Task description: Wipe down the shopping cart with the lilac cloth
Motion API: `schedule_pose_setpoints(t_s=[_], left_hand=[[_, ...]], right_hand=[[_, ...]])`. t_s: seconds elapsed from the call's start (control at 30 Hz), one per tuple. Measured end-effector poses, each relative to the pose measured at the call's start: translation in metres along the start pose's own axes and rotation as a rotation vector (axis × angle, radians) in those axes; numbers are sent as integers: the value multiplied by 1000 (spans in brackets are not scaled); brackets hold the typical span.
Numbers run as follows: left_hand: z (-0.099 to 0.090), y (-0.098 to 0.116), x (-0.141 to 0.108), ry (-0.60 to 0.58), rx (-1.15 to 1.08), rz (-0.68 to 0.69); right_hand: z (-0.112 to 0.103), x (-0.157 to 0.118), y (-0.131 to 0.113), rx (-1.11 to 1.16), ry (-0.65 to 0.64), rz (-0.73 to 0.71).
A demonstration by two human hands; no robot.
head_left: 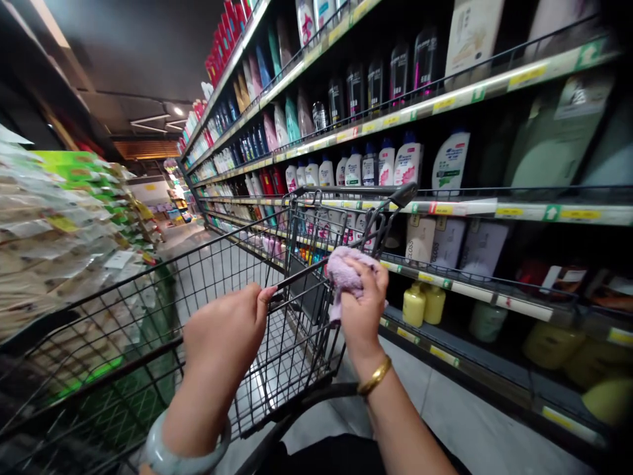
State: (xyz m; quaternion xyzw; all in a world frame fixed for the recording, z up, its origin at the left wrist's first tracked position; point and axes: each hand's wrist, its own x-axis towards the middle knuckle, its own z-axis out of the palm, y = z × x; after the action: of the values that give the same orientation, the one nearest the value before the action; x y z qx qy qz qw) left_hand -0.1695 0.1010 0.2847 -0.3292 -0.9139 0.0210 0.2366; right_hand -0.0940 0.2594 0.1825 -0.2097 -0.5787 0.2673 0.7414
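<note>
A black wire shopping cart (217,277) stands in front of me. My left hand (230,330), with a pale bangle at the wrist, is closed around a dark rail (301,274) of the cart. A crumpled lavender cloth (346,267) is bunched in my right hand (363,300), whose fingers are wrapped over it. The cloth meets the right end of that rail, near the cart's corner. A gold bangle (376,375) circles my right wrist. Part of the rail is hidden behind the cloth and my left fingers.
Shelves (475,211) of shampoo and other bottles run along the right side, close to the cart. Two yellow bottles (422,305) stand on a low shelf. Packaged goods (74,218) are stacked on the left. Pale tiled floor (198,254) leads down the aisle.
</note>
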Motion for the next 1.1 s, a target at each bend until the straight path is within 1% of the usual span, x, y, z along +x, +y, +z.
schedule_pose_setpoints(t_s=[0.03, 0.13, 0.2, 0.23, 0.27, 0.37, 0.43, 0.5, 0.57, 0.6, 0.63, 0.67, 0.7, 0.77, 0.83, 0.9, 0.93, 1.0, 1.03, 1.1], left_hand=[[0, 2, 0, 3, 10, -2], [3, 8, 2, 31, 42, 11], [5, 10, 3, 54, 55, 18], [6, 11, 3, 63, 57, 19], [7, 13, 3, 71, 55, 20], [8, 16, 4, 90, 56, 17], [9, 18, 3, 109, 70, 21], [10, 19, 3, 128, 91, 25], [11, 19, 4, 140, 115, 34], [11, 19, 4, 141, 125, 37], [11, 20, 4, 141, 132, 40], [10, 20, 4, 139, 133, 44], [9, 20, 4, 135, 131, 49], [6, 22, 3, 117, 126, 51], [2, 24, 3, 83, 126, 40], [-4, 25, 5, 22, 102, 31], [-7, 25, 8, -16, 79, 35], [-12, 24, 17, -88, 34, 66], [-13, 23, 23, -117, 19, 86], [-14, 22, 38, -154, 0, 125]], right_hand=[[3, -5, -4, -3, -16, 2], [15, -27, -21, 34, -180, -69], [20, -32, -24, 71, -236, -112], [20, -30, -21, 81, -228, -108], [19, -25, -15, 84, -194, -87], [14, -7, 4, 42, -50, 42], [14, -5, 6, 28, -18, 82], [17, -10, -3, 59, -87, 31], [21, -16, -13, 98, -187, -76], [22, -16, -14, 105, -214, -116], [22, -14, -11, 103, -214, -130], [21, -11, -3, 97, -183, -109], [20, -7, 9, 88, -127, -59], [18, -4, 41, 75, 2, 84], [17, -11, 71, 84, 69, 185], [19, -27, 88, 127, 100, 279], [21, -34, 90, 160, 106, 327], [24, -43, 82, 217, 104, 412], [24, -42, 74, 234, 88, 435], [22, -29, 58, 237, 21, 411]])
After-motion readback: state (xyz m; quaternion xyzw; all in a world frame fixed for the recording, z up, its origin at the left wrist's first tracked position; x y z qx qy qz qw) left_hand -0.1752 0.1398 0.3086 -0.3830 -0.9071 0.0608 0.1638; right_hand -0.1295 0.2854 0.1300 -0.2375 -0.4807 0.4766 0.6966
